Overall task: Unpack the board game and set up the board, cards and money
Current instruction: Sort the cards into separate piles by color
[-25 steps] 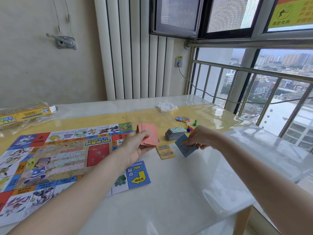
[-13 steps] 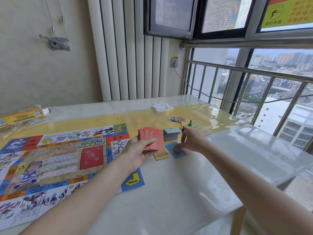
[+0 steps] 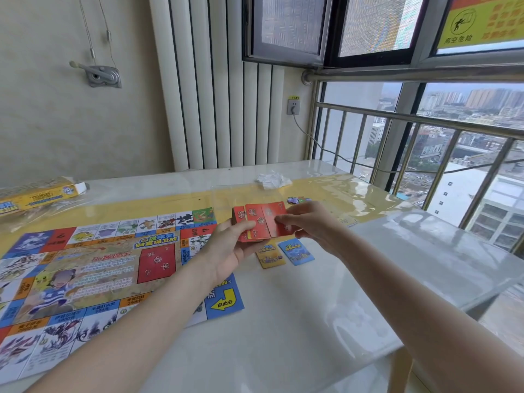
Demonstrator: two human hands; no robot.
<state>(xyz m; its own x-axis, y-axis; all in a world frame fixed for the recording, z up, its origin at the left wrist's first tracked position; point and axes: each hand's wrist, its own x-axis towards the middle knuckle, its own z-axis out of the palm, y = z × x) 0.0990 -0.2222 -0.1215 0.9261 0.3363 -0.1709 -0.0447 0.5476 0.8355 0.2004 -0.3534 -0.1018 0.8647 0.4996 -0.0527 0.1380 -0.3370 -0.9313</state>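
The colourful game board (image 3: 93, 268) lies unfolded on the left half of the table. My left hand (image 3: 229, 251) holds a fanned stack of red cards (image 3: 259, 219) just past the board's right edge. My right hand (image 3: 309, 225) pinches the rightmost red card of that fan. Below the hands, a yellow card (image 3: 270, 256) and a blue card (image 3: 296, 251) lie flat side by side on the table. The stack of money is hidden behind my hands.
The yellow game box (image 3: 37, 195) lies on clear plastic wrap at the far left. Crumpled white plastic (image 3: 272, 179) and small coloured game pieces (image 3: 297, 199) sit at the back. The table edge (image 3: 425, 321) runs along a railed window on the right.
My right hand laid the blue card down beside the yellow card, let go, and came back up to the red fan in my left hand.
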